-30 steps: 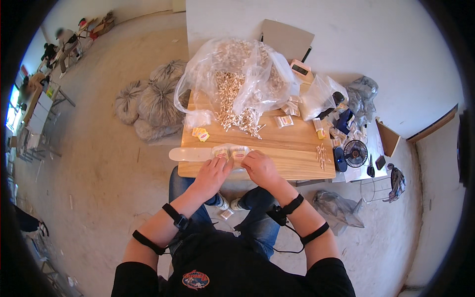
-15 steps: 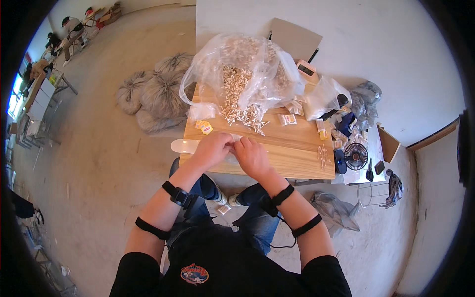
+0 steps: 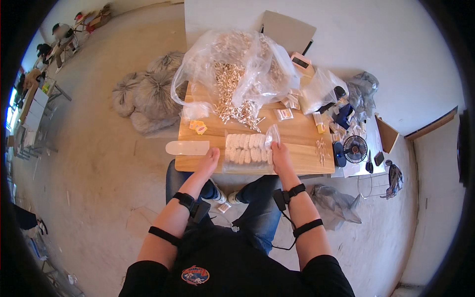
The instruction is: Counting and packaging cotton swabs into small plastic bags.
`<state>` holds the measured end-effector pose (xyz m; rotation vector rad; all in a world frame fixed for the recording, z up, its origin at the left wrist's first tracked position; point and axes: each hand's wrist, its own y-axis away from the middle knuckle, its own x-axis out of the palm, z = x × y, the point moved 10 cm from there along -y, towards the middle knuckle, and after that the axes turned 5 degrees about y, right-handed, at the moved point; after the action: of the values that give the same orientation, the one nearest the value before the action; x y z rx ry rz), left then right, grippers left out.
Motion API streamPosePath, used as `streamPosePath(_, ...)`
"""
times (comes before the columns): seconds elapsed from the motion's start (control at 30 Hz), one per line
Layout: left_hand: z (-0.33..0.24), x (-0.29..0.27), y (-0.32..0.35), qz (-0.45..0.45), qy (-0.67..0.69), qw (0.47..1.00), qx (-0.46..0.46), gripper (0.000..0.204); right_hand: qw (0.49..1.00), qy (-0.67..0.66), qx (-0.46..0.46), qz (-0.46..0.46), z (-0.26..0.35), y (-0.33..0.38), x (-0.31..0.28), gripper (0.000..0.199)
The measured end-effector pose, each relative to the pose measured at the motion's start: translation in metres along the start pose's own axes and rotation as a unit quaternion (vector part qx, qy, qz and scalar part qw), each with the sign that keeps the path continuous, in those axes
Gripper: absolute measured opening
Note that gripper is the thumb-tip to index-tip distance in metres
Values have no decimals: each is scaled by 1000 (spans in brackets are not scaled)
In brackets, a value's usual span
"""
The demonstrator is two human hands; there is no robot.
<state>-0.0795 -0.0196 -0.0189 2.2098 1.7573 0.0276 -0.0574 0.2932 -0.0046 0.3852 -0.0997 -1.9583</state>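
A clear plastic bag (image 3: 247,167) lies flat near the front edge of the wooden table, filled with two rows of white oblong pieces (image 3: 242,142). At its right edge, my right hand (image 3: 281,155) is closed on the bag, with loose plastic standing up beside the fingers. My left hand (image 3: 212,156) is to the left of the bag, apart from it, seen edge-on with fingers stretched and nothing visible in them. Just beyond it, a pale, round-ended flat strip (image 3: 188,147) sticks out over the table's left edge.
A large clear bag (image 3: 198,59) spills cotton swabs (image 3: 230,84) over the back of the table. Yellow cards (image 3: 198,126), a small pack (image 3: 283,115) and loose swabs (image 3: 321,151) lie around. A small fan (image 3: 355,148) stands at right; grey sacks (image 3: 156,94) sit on the floor.
My hands were together over the bag and have moved apart, left hand leftward and right hand rightward. The bag with its white pieces now shows between them. The view has shifted slightly.
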Motion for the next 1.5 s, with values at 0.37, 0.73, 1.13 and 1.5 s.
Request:
streamPosePath(0.37, -23, 25, -16, -44, -1, 995, 86, 56, 953, 272, -122, -58, -6, 27, 24, 36)
streamPosePath(0.73, -29, 13, -9, -65, -123, 990, 19, 47, 903, 407, -135, -39, 9, 20, 48, 26)
streamPosePath(1.13, -63, 20, 3, -91, -275, 957, -13, 62, 870, 473, -127, -60, 13, 29, 57, 19)
streamPosePath(1.5, -95, 44, 5, -138, -440, 871, 171, 56, 864, 475, -153, -65, 12, 32, 63, 20)
